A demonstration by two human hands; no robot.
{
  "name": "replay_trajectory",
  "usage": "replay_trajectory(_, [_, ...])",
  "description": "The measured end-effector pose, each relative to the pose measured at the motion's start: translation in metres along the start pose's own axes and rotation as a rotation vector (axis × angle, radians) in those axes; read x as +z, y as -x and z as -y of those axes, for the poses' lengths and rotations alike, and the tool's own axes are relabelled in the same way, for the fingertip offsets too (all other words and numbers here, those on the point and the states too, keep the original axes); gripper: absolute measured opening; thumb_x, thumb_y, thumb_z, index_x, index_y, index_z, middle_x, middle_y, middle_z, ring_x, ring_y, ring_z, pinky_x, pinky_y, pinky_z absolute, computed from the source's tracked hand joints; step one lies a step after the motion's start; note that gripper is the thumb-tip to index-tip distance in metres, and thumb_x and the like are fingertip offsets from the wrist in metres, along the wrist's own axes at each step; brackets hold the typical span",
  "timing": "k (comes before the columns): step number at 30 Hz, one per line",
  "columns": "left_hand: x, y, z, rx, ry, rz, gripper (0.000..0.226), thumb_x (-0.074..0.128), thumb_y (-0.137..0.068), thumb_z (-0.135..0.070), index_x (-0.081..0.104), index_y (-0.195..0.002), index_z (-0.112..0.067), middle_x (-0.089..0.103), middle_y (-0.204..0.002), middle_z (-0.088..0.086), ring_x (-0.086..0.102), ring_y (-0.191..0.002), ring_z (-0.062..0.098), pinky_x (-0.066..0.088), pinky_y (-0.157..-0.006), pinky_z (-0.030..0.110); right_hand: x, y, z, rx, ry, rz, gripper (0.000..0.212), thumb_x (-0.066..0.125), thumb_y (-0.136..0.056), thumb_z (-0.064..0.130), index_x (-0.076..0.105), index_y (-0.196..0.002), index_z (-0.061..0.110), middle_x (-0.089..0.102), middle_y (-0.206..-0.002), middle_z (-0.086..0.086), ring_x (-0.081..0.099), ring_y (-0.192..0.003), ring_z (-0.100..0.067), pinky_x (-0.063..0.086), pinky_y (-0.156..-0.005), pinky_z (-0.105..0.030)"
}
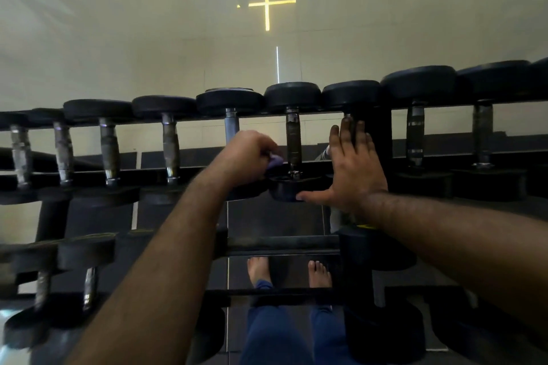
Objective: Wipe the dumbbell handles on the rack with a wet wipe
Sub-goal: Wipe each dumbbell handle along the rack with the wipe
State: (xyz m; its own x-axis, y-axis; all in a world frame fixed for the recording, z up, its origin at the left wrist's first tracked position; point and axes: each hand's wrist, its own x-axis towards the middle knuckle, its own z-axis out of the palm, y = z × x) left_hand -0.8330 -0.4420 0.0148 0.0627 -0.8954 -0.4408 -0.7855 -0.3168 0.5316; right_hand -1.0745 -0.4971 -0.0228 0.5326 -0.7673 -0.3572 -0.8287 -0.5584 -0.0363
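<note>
Left hand (pixel 247 157) fingers curled, pinching purple wipe (pixel 275 160) beside a dumbbell handle (pixel 293 142) on the rack (pixel 326 243), right hand (pixel 353 166) flat, fingers straight, thumb touching that dumbbell's near weight (pixel 286 190).

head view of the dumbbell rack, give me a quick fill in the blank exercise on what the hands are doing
1. The left hand holds a ____ wipe.
2. The right hand lies flat with its fingers ____.
3. The right thumb touches the dumbbell's near ____.
4. Below the rack, the person's feet are ____.

Missing words: purple; straight; end; bare
</note>
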Motion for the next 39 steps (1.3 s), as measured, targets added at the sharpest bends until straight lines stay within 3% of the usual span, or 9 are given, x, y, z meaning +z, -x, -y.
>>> replay_trajectory(4, [0.030, 0.000, -0.026, -0.049, -0.119, 0.086, 0.014, 0.072, -0.090, -0.013, 0.080, -0.096, -0.023, 0.073, -0.093, -0.004, 0.068, -0.084, 0.015, 0.062, -0.079, 0.038, 0.001, -0.001, 0.000, 0.010, 0.009, -0.021, 0.165, 0.025, -0.053, 0.117, -0.002, -0.170, 0.003, -0.019, -0.176, -0.025, -0.017, -0.162, -0.047, 0.006, -0.133, -0.059])
replay_trajectory(7, [0.016, 0.013, -0.032, 0.002, 0.220, 0.035, 0.023, 0.067, -0.091, -0.007, 0.081, -0.099, -0.024, 0.074, -0.096, -0.007, 0.070, -0.091, 0.010, 0.062, -0.080, 0.031, 0.004, -0.003, -0.002, 0.012, 0.013, -0.010, 0.164, 0.021, -0.054, 0.117, -0.004, -0.170, 0.004, -0.020, -0.176, -0.024, -0.018, -0.162, -0.046, 0.006, -0.133, -0.059])
replay_trajectory(14, [-0.001, 0.060, -0.015, -0.167, 0.906, -0.458, 0.044, 0.053, -0.092, 0.010, 0.080, -0.105, -0.021, 0.075, -0.109, 0.006, 0.076, -0.097, 0.020, 0.063, -0.072, 0.030, 0.004, -0.001, -0.003, -0.031, 0.023, -0.033, 0.153, 0.019, -0.061, 0.115, -0.005, -0.171, 0.011, -0.012, -0.179, -0.016, -0.019, -0.163, -0.040, 0.001, -0.133, -0.060])
replay_trajectory(17, [0.004, 0.078, -0.001, -0.251, 1.074, -0.504, 0.047, 0.053, -0.093, 0.014, 0.081, -0.110, -0.019, 0.073, -0.120, 0.012, 0.077, -0.103, 0.024, 0.065, -0.079, 0.035, 0.002, 0.008, 0.009, -0.272, 0.008, -0.104, 0.130, 0.035, -0.078, 0.102, 0.016, -0.172, 0.013, 0.015, -0.179, -0.012, 0.009, -0.166, -0.033, 0.009, -0.134, -0.055])
replay_trajectory(20, [0.004, 0.094, 0.011, -0.320, 1.284, -0.594, 0.033, 0.057, -0.094, 0.013, 0.079, -0.109, -0.007, 0.079, -0.104, 0.016, 0.078, -0.099, 0.030, 0.064, -0.074, 0.031, -0.012, 0.005, 0.064, -0.454, 0.061, -0.020, 0.098, 0.063, -0.080, 0.087, 0.053, -0.151, 0.019, 0.061, -0.149, -0.008, 0.051, -0.139, -0.032, 0.039, -0.118, -0.050])
replay_trajectory(24, [-0.002, 0.111, 0.028, -0.335, 1.560, -0.696, 0.026, 0.058, -0.097, 0.003, 0.072, -0.119, 0.001, 0.076, -0.114, 0.020, 0.076, -0.106, 0.031, 0.060, -0.079, 0.026, -0.036, -0.014, 0.134, -0.225, 0.297, 0.268, 0.050, 0.080, -0.087, 0.056, 0.069, -0.122, 0.023, 0.066, -0.127, -0.003, 0.046, -0.131, -0.030, 0.039, -0.107, -0.051])
replay_trajectory(28, [-0.015, 0.119, 0.036, -0.268, 1.747, -0.722, 0.025, 0.076, -0.093, -0.012, 0.070, -0.115, -0.001, 0.074, -0.115, 0.020, 0.073, -0.112, 0.031, 0.060, -0.085, 0.028, -0.023, -0.017, 0.139, -0.173, 0.406, 0.209, 0.022, 0.066, -0.099, 0.032, 0.073, -0.120, 0.026, 0.070, -0.122, -0.004, 0.049, -0.125, -0.029, 0.032, -0.106, -0.048])
replay_trajectory(35, [-0.022, 0.118, 0.036, -0.240, 1.638, -0.652, 0.021, 0.077, -0.090, 0.000, 0.071, -0.108, -0.007, 0.077, -0.101, 0.012, 0.076, -0.096, 0.023, 0.059, -0.079, 0.025, 0.018, 0.003, 0.080, -0.174, -0.239, -0.063, 0.039, 0.074, -0.077, 0.041, 0.075, -0.115, 0.035, 0.074, -0.106, 0.013, 0.048, -0.119, -0.020, 0.027, -0.099, -0.044])
replay_trajectory(39, [-0.014, 0.109, 0.038, -0.263, 1.600, -0.614, 0.026, 0.081, -0.087, -0.001, 0.072, -0.110, -0.006, 0.077, -0.103, 0.013, 0.075, -0.096, 0.024, 0.059, -0.080, 0.028, 0.041, 0.022, 0.059, -0.071, -0.748, -0.237, 0.061, 0.080, -0.067, 0.008, 0.080, -0.125, 0.025, 0.077, -0.116, 0.005, 0.046, -0.112, -0.011, 0.046, -0.104, -0.038])
